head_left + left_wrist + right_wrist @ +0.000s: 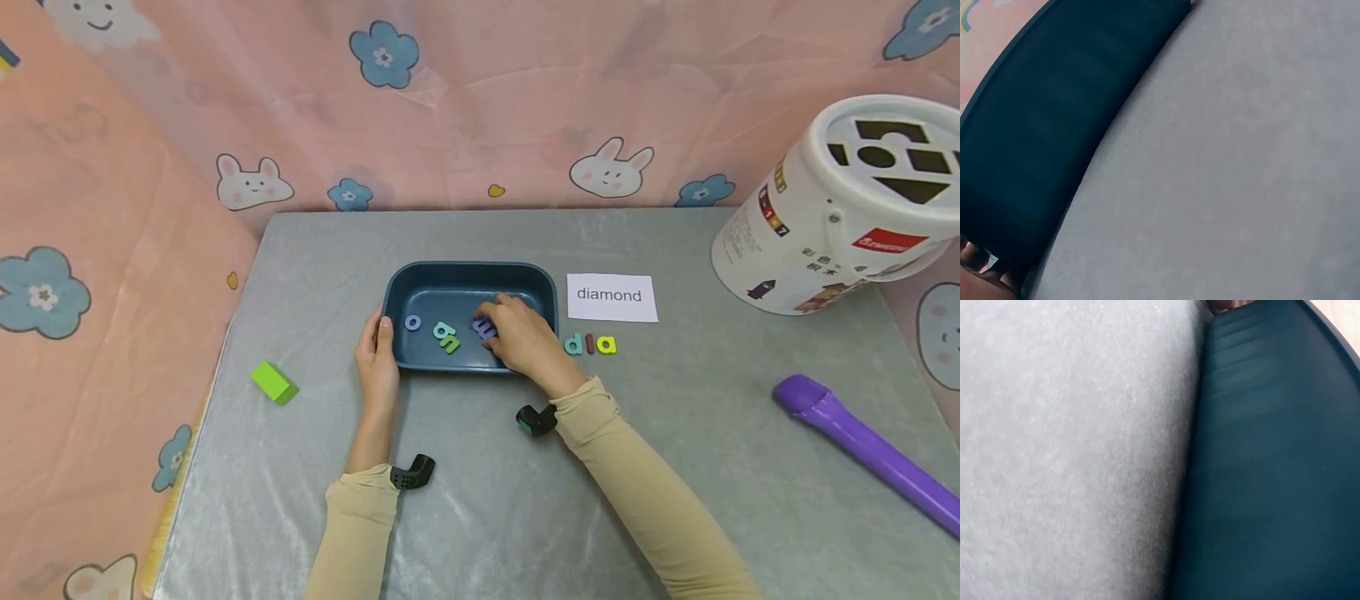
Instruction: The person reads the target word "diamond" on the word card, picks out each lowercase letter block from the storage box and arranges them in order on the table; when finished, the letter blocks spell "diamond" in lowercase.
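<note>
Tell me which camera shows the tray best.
Head view: it looks down into the tray, showing nearly all of it and the letters inside. Each wrist view shows only a stretch of its outer side, close up.

The dark blue tray [465, 296], rectangular with rounded corners, sat flat on the bench [465, 500], its left end held in the left grip [377, 360]. Inside, the purple letter m [483, 328] lay partly covered, pinched at the fingertips of the right grip [522, 335]. Left of that grip lay a teal letter [443, 331], too small to read surely, a tilted green n [450, 343] just below it, and, nearest the left grip, a flat violet o [412, 322]. To the right grip's right, outside, a teal d [573, 344], reddish-brown i [590, 343] and yellow a [606, 345] stood in a row.
</note>
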Tool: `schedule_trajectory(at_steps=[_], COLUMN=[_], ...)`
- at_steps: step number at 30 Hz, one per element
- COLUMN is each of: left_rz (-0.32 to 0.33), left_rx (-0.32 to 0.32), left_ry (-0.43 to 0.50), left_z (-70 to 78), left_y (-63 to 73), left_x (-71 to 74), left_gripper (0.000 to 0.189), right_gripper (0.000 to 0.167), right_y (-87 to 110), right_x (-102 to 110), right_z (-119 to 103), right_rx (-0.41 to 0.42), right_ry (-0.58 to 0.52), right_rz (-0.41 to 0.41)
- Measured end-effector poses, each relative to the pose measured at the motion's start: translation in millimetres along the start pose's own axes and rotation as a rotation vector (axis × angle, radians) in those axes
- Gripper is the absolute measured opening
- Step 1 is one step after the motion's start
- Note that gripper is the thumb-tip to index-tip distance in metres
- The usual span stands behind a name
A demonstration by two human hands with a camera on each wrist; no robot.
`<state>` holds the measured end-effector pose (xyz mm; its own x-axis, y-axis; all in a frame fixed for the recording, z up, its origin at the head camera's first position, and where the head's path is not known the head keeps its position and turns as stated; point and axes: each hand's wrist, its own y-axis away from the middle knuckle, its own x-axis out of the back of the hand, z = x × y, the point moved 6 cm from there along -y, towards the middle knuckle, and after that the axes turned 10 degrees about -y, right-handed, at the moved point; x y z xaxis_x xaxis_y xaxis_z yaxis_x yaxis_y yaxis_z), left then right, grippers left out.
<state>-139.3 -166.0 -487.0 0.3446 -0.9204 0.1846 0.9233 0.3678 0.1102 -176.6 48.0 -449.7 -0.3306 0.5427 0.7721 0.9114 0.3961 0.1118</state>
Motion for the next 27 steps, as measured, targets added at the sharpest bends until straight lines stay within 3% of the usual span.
schedule_trajectory(at_steps=[19, 24, 27], left_rz=[-0.007, -0.008, -0.007], left_rx=[0.007, 0.003, -0.003], left_ry=[-0.006, 0.001, -0.001], left_z=[-2.3, -2.7, -2.5], left_y=[-0.8, -1.7, -1.9], left_x=[0.3, 0.1, -0.1], left_gripper=[0.045, 0.045, 0.045], right_gripper=[0.036, 0.025, 0.021], right_y=[-1.0, -0.3, 2.1], right_x=[0.8, 2.0, 5.8], right_z=[-1.0, -2.0, -3.0], right_rx=[0.036, 0.049, 0.085], right_ry=[-0.048, -0.127, -0.207], right_rz=[0.030, 0.049, 0.100])
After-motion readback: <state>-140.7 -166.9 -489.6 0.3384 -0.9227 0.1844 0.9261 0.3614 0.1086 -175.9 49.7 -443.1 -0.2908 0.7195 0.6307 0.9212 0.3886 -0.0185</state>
